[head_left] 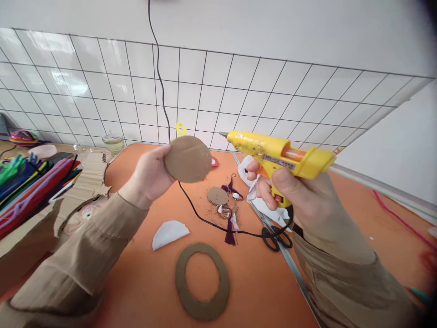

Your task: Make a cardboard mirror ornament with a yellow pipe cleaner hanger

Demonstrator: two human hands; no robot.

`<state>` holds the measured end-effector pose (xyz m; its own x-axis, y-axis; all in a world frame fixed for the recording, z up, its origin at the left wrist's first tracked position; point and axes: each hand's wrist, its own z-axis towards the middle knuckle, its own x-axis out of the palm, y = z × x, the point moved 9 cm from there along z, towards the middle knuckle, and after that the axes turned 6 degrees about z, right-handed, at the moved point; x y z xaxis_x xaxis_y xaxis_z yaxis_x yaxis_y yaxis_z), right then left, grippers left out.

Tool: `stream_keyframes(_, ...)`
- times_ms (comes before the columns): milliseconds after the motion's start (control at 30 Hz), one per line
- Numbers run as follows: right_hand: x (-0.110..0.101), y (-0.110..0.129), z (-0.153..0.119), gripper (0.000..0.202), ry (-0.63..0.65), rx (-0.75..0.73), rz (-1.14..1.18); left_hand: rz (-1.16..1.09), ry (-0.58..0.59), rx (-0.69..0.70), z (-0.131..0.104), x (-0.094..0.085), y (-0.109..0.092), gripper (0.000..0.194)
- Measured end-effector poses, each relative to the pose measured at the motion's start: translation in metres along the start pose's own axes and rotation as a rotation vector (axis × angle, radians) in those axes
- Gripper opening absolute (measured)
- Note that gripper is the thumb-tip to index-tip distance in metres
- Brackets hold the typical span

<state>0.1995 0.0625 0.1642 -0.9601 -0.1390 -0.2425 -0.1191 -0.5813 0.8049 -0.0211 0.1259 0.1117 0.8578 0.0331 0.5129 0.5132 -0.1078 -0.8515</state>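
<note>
My left hand point(153, 175) is closed on the edge of a round cardboard disc point(188, 159), held up above the orange table. A yellow loop point(181, 130) sticks up behind the disc's top. In my right hand point(290, 191) is a yellow glue gun point(262, 148), my fingers wrapped round its handle. Its metal nozzle points left toward the disc, apart from it. A black cord runs from the handle's base across the table. Below lies a flat cardboard ring point(202, 281), with a folded white paper piece point(170, 234) beside it.
Mid-table lie a small cardboard disc point(217, 196), dark purple tassels point(231, 234) and scraps. Black-handled scissors point(276, 237) rest near a metal strip. Pipe cleaners point(34, 191) and torn cardboard point(83, 187) are at left. A glass jar point(113, 142) stands by the tiled wall point(191, 86).
</note>
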Motion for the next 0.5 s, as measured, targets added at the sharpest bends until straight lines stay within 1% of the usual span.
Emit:
stream_keyframes(67, 0.002, -0.006, 0.008, 0.027, -0.056, 0.023, 0.083, -0.041, -0.073, 0.174, -0.003, -0.010, -0.029, 0.032)
stream_keyframes(100, 0.006, -0.011, 0.014, 0.030, -0.057, 0.052, 0.111, -0.060, -0.083, 0.266, -0.006, -0.014, -0.045, 0.032)
stream_keyframes(133, 0.010, -0.016, 0.022, 0.032, -0.050, 0.076, 0.125, -0.075, -0.070, 0.348, -0.009, -0.016, -0.059, 0.031)
stream_keyframes(233, 0.031, -0.037, 0.055, 0.026, 0.013, 0.184, 0.119, -0.100, -0.074, 0.534, -0.020, -0.025, -0.091, 0.030)
stream_keyframes(267, 0.041, -0.045, 0.069, 0.026, 0.049, 0.216, 0.114, -0.102, -0.070, 0.582, -0.024, -0.028, -0.100, 0.030)
stream_keyframes(333, 0.063, -0.070, 0.096, 0.019, 0.111, 0.329, 0.038, -0.105, -0.048, 0.682, -0.033, -0.031, -0.116, 0.032)
stream_keyframes(367, 0.072, -0.086, 0.110, 0.016, 0.124, 0.400, -0.031, -0.108, -0.035, 0.729, -0.038, -0.032, -0.123, 0.034)
stream_keyframes(400, 0.080, -0.101, 0.123, 0.018, 0.130, 0.454, -0.124, -0.110, -0.025, 0.774, -0.043, -0.033, -0.129, 0.034)
stream_keyframes(500, 0.107, -0.137, 0.157, 0.019, 0.137, 0.498, -0.240, -0.095, -0.040, 0.880, -0.060, -0.038, -0.145, 0.034)
